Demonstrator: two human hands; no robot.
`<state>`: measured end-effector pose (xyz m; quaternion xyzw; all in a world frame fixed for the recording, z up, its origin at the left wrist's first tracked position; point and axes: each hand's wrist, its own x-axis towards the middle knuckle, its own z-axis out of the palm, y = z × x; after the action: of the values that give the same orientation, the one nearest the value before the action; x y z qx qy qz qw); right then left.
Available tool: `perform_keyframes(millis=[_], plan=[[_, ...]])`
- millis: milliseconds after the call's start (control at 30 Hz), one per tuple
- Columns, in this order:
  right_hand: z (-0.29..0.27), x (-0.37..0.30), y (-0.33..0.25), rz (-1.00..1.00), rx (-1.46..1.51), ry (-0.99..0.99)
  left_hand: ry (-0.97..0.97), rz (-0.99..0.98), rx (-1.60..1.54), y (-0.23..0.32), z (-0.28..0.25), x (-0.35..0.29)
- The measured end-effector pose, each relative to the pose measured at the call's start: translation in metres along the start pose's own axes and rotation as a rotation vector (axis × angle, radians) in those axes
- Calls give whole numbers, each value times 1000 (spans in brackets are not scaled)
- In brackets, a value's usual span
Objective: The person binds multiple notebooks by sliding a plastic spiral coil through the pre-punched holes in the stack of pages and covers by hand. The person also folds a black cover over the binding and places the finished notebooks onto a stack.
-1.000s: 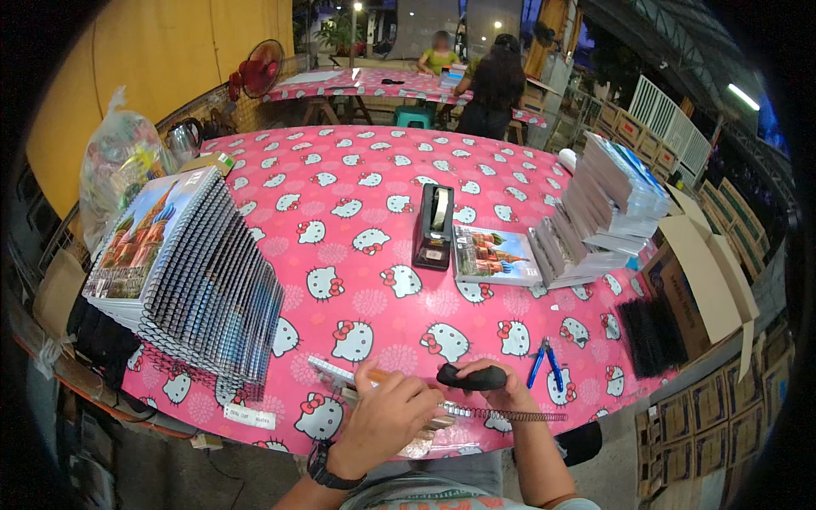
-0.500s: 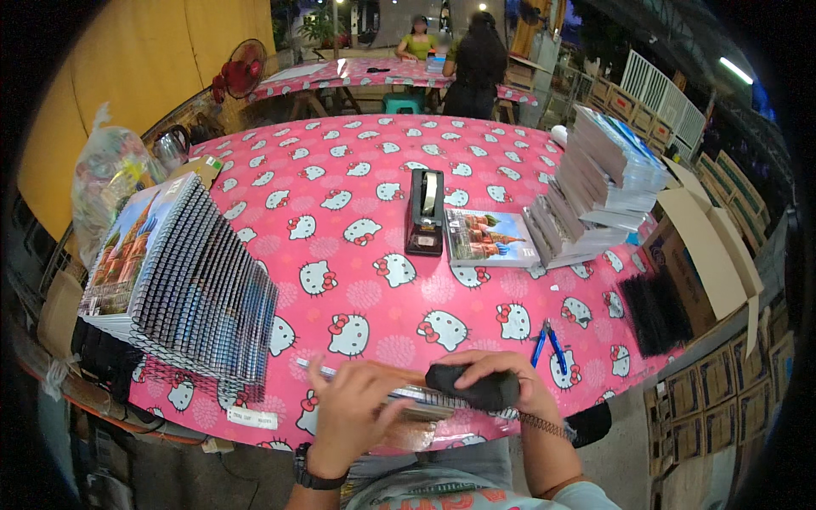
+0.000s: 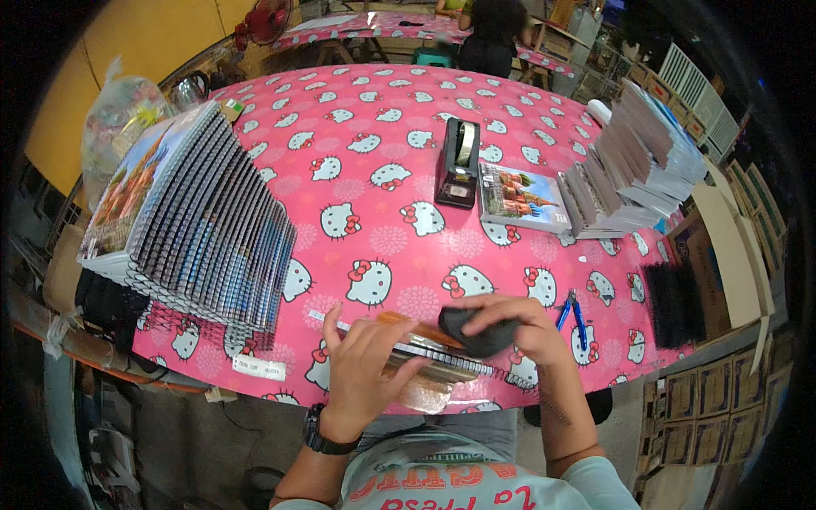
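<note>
My left hand (image 3: 361, 370), a dark watch on its wrist, grips a notebook (image 3: 416, 349) near the table's front edge, fingers over its far side and thumb on the near side. The notebook's spine edge faces up, with a dark spiral coil (image 3: 520, 377) sticking out of its right end. My right hand (image 3: 514, 327) is closed on a black rounded pad (image 3: 480, 334), held against or just above the spine; its exact contact is hidden. Blue-handled pliers (image 3: 572, 320) lie right of that hand. A tall stack of spiral-bound notebooks (image 3: 200, 229) stands to the left.
A black tape dispenser (image 3: 457, 166) and a book with a domed-building cover (image 3: 520, 197) lie mid-table. Right of them lean stacked unbound books (image 3: 637, 161). Black coils (image 3: 667, 302) lie beside an open carton (image 3: 722, 246). A person (image 3: 489, 38) is at the far table.
My view has tilted down, so the table sits higher in the picture. The right hand and black pad have shifted slightly along the notebook's spine; the left hand keeps its grip.
</note>
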<state>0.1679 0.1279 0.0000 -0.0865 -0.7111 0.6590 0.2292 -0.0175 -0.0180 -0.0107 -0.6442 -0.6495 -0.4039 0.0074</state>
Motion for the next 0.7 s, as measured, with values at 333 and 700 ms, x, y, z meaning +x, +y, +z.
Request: perform_keyframes(millis=[333, 700], plan=[[5, 24, 0, 114, -300, -31, -29, -16, -18, -6, -3, 0], [9, 28, 9, 80, -292, 11, 331, -397, -1215, -67, 21, -22]])
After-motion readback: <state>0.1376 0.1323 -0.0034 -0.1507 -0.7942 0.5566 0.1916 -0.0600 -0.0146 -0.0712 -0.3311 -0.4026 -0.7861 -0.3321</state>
